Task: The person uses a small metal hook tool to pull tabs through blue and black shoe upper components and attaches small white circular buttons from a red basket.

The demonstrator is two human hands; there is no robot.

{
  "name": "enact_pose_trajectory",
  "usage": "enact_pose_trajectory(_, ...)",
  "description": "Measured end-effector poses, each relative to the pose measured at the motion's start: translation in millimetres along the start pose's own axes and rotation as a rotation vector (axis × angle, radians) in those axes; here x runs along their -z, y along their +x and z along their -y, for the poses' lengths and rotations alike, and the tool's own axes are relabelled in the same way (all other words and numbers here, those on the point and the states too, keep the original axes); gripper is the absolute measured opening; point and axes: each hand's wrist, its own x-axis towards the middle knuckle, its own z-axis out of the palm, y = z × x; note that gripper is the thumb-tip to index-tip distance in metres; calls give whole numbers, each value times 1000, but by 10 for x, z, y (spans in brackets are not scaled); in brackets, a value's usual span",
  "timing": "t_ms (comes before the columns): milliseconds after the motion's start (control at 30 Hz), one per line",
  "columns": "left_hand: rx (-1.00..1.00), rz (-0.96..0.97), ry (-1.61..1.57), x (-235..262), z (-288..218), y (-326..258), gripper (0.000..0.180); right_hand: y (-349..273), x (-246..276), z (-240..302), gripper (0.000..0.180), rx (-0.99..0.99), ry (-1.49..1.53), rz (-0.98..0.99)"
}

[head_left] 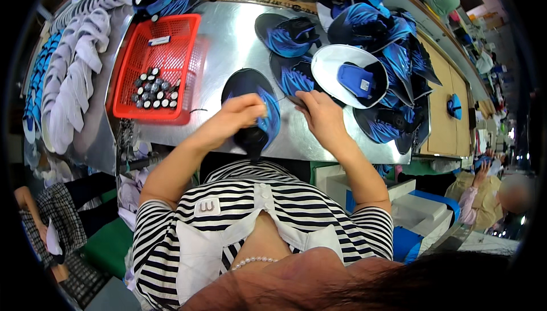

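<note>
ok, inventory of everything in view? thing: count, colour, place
basket: one, red, left
round items: many, black/white, in basket
small tube: one, white/dark, in basket
work piece: one, black/blue, table front
piled pieces: many, black/blue, table right
oval piece: one, white with blue insert, on pile
stacked pieces: many, white, far left
table: one, silver, centre
cardboard: several areas, tan, top and right
other people: at least three, mixed clothing, edges
background clutter: uncountable, mixed, edges
striped top: one, black/white, lower centre
left hand: one, bare, over work piece
right hand: one, bare, right of it, pinching dark slim item
</note>
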Motion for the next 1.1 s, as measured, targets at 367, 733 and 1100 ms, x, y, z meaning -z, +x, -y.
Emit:
enact_pose_trajectory(367,-625,-524,1068,205,-617,-96,6,-45,472,-608,35,47,-292,-154)
enact_pose_trajectory(733,-1047,-551,1670,747,-847,1784,68,-512,590,-1007,29,-107,-573,-112)
enact_pose_trajectory(1100,-585,-323,1360,363,-152,2261,62,-713,656,-1139,21,-31,-506,-120)
